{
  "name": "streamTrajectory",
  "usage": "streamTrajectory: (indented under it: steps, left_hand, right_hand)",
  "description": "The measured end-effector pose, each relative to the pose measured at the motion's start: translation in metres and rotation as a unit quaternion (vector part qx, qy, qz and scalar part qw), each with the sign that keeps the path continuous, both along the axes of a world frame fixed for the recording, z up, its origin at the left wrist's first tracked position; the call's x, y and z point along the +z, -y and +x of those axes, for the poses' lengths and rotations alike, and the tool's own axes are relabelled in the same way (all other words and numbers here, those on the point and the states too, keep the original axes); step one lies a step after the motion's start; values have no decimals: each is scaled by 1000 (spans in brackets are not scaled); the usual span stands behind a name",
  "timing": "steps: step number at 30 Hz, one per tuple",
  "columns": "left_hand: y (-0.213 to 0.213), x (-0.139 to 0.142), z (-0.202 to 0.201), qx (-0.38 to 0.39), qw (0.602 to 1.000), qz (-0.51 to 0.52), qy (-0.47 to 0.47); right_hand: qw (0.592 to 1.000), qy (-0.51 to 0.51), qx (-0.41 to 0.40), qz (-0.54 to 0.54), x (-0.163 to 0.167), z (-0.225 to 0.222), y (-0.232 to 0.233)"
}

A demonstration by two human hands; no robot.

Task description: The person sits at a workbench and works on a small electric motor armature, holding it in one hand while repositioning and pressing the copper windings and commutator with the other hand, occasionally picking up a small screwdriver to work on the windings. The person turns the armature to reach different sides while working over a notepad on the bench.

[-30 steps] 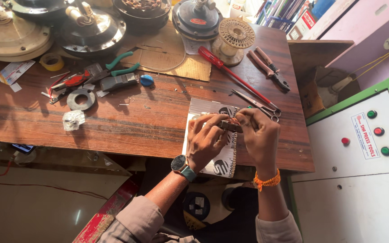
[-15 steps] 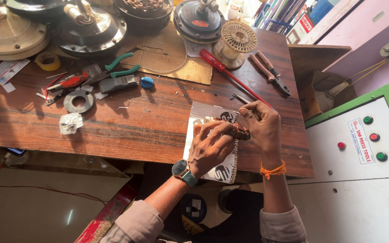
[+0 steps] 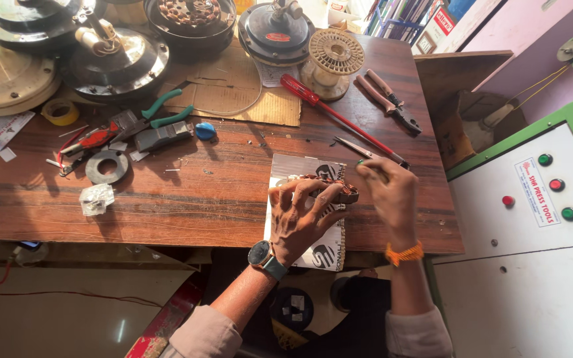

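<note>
The small wound coil part point(image 3: 326, 189) is clasped in the left hand point(image 3: 300, 215) over the printed sheet point(image 3: 313, 245); it should be held steady. The right hand point(image 3: 386, 192) grip is narrow at the part's edge.

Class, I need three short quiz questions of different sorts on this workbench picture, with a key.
1. True or false: the left hand grips a small wound part over a printed sheet.
2. Which tool has a red handle: A pliers, B screwdriver, C tape roll?
3. What does the right hand wear at the wrist?

Key: 1 true. 2 B. 3 An orange band.
</note>
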State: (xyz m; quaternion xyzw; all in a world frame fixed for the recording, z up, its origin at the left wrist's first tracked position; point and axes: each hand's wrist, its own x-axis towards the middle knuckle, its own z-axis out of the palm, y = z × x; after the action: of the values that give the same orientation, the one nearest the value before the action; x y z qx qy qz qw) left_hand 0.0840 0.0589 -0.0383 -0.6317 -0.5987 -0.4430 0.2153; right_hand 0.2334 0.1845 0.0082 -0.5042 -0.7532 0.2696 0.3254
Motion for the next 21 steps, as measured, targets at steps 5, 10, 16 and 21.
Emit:
streamTrajectory:
  steps: [5, 10, 16, 21]
  left_hand:
    - [-6, -5, 3, 18, 1000, -11, 20]
    - [-8, -14, 7, 33, 999, -7, 24]
    - [-9, -19, 11, 34, 999, 8, -7]
    - [-6, -26, 9, -42, 994, 16, -103]
  right_hand:
    - [990, -124, 66, 12, 2, 41, 29]
    - [984, -104, 138, 49, -20, 56, 53]
    - [960, -122, 194, 161, -44, 33, 68]
    - [979, -106, 109, 139, -42, 29, 86]
